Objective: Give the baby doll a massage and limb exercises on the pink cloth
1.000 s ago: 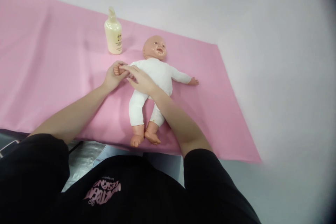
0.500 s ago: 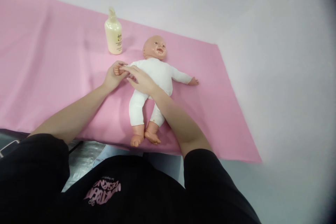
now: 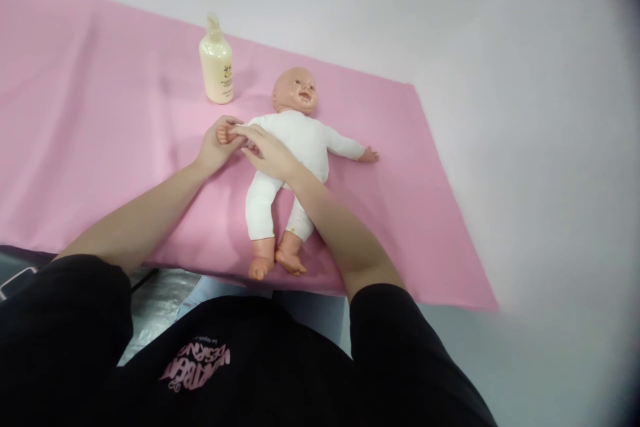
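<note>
The left hand (image 3: 216, 147) cups the small hand of the doll (image 3: 295, 147), which lies face up on the pink cloth (image 3: 100, 127), the right hand (image 3: 267, 153) pinches its sleeve, and the label on the bottle (image 3: 216, 70) is unreadable.

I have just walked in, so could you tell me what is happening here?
A person is working on a baby doll that lies face up on a pink cloth. The left hand cups the doll's small hand, and the right hand lies on that same arm. A lotion bottle stands upright behind them, untouched.
</note>
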Tool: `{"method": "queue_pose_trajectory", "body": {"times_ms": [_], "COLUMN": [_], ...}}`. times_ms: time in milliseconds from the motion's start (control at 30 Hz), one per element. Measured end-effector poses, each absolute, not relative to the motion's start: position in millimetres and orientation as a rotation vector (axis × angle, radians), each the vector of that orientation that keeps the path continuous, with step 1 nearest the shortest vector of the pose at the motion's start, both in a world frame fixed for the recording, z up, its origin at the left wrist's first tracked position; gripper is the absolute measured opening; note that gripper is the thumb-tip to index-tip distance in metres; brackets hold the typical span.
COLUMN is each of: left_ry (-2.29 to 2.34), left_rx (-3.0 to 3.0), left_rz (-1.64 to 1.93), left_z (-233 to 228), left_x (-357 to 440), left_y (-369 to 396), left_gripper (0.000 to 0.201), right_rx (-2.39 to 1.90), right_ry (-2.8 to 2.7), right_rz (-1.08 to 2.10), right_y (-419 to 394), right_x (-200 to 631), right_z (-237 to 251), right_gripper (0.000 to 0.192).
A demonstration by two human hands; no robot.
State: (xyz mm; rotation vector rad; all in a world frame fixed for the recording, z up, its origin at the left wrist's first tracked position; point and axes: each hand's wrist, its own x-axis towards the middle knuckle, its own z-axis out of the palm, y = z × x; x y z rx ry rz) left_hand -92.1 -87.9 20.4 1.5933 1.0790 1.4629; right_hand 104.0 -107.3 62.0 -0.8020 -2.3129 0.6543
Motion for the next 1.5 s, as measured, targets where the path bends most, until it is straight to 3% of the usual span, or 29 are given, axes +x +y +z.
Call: {"method": "queue_pose_trajectory", "body": {"times_ms": [333, 767, 1500], "left_ry": [1.079, 1.059, 1.186], "left_rx": [1.569, 1.586, 1.664], "left_rz": [1.480, 1.465, 1.430], "left_z": [24.9, 19.1, 29.4], "left_x": [-90.4, -92.8, -90.5], "left_y": [-90.0, -86.4, -93.6], "left_gripper": [0.037, 0.041, 0.036], "right_rx": [-0.804, -0.791, -0.756], "right_ry": [-2.316, -2.249, -2.359], "right_rz": [0.638, 0.676, 0.599], "right_y": [-107.2, -105.5, -103.1], "right_x": [103.4, 103.5, 104.0], "right_z": [60.5, 56.8, 55.2], "right_gripper": [0.058, 0.045, 0.051]}}
